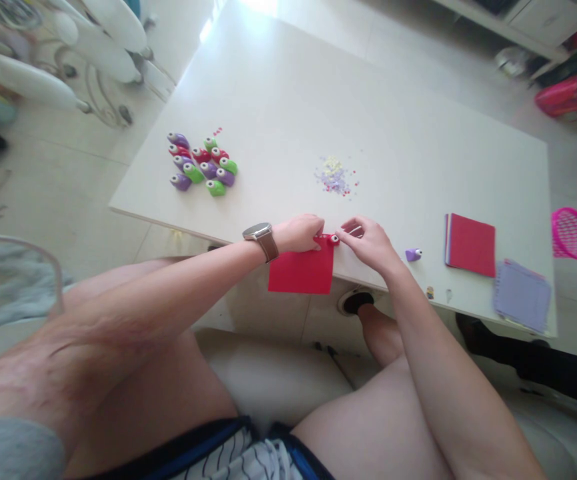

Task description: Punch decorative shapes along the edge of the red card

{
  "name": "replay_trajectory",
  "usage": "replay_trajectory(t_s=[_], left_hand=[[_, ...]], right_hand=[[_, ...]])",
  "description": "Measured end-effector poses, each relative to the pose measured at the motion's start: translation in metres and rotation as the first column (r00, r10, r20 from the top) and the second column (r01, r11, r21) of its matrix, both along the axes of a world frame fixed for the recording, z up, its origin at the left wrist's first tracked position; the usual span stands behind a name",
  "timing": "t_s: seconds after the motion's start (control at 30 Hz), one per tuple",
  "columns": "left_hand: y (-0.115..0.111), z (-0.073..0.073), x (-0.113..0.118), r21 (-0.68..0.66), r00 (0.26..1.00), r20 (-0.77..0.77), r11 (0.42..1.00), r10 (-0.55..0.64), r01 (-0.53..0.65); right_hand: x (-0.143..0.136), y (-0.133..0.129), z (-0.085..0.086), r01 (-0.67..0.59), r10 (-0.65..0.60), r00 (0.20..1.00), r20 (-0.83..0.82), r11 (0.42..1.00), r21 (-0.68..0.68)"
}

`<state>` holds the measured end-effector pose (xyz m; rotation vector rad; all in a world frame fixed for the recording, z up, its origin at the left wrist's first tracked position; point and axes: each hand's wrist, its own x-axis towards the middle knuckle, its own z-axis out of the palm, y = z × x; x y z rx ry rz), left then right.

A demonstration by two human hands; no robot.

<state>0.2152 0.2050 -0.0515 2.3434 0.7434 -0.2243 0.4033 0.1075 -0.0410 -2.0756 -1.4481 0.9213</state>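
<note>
A sheet of red paper [301, 272] hangs partly over the table's front edge. Its upper edge is pinched by my left hand [302, 232], which wears a watch on the wrist. A small red craft punch [334, 239] sits at the paper's top right corner, and a row of small holes runs along the edge beside it. My right hand [368, 243] has its thumb and fingertips on this punch, the fingers curled. Just beyond the hands lies a loose pile of tiny punched paper pieces [334, 177] in pale yellow, lilac and red.
Several purple, red and green craft punches [201, 165] stand at the left of the white table [393, 120]. To the right lie a purple punch [413, 255], a stack of red-topped paper [472, 245] and lilac sheets [522, 295]. A pink basket [573, 233] stands beyond the right edge.
</note>
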Motion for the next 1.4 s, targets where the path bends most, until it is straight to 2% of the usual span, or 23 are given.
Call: replay_trajectory(t_s=[0.1,0.27,0.5,0.67,0.83,1.0,1.13,1.2,1.3,1.4], left_hand=[[-0.001,0.007,0.004,-0.004,0.999,-0.043,1.0,0.008,-0.008],[-0.006,0.01,0.008,0.007,0.999,-0.049,1.0,0.019,-0.019],[-0.016,0.006,0.012,0.126,0.998,-0.065,0.992,0.022,-0.014],[-0.018,0.014,0.015,0.102,0.994,-0.103,0.994,0.036,-0.025],[-0.021,0.02,0.018,0.091,0.986,-0.154,0.994,0.068,-0.054],[-0.015,0.011,0.019,0.119,0.989,-0.145,0.993,0.039,-0.022],[-0.004,-0.003,0.014,0.092,0.995,-0.091,0.994,-0.047,0.055],[0.0,-0.009,0.011,0.094,0.997,-0.062,0.994,-0.053,0.059],[-0.001,-0.012,0.007,0.097,0.998,-0.054,0.995,-0.033,0.038],[-0.005,-0.007,0.006,0.096,0.997,-0.073,0.994,-0.037,0.043]], right_hand=[[0.002,0.003,-0.006,0.059,-0.063,0.996,-0.067,0.997,-0.058],[0.006,0.005,-0.016,0.063,-0.075,0.984,-0.159,0.995,-0.084],[0.003,0.008,-0.009,-0.026,0.027,1.0,0.006,0.997,-0.075],[-0.006,0.013,-0.004,-0.027,0.04,0.99,0.138,0.995,-0.091],[-0.011,0.017,-0.004,-0.009,0.034,0.981,0.191,0.992,-0.126],[-0.012,0.019,-0.004,-0.008,0.034,0.983,0.179,0.99,-0.144],[0.0,0.015,0.0,-0.012,0.021,0.999,0.05,0.984,-0.179],[0.009,0.012,0.003,0.0,0.001,1.0,0.008,0.987,-0.162],[0.016,0.005,0.007,0.005,-0.002,0.998,0.065,0.999,-0.045],[0.008,0.0,0.004,-0.111,0.103,0.988,0.119,0.992,0.057]])
